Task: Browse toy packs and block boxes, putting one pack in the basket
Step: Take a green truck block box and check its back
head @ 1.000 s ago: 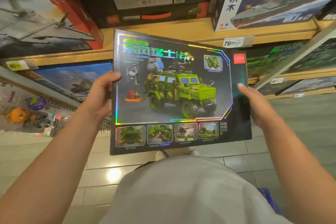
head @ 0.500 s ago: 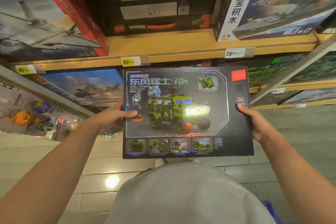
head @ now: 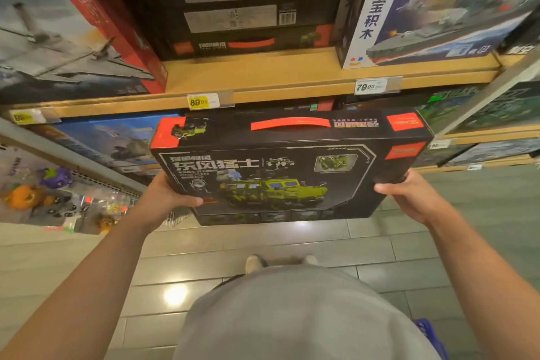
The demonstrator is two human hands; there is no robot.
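The block box (head: 289, 166) sits between left hand (head: 163, 199) and right hand (head: 415, 196), before the shelf (head: 263, 79); toy packs (head: 58, 199) hang far left.

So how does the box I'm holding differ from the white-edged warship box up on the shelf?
The truck block box is held in the air by the left hand and right hand; the warship box stands on the wooden shelf. The truck block box is black with a green truck and a red handle strip; the warship box has a white side and a grey ship. Both are building-block sets with a red logo patch.
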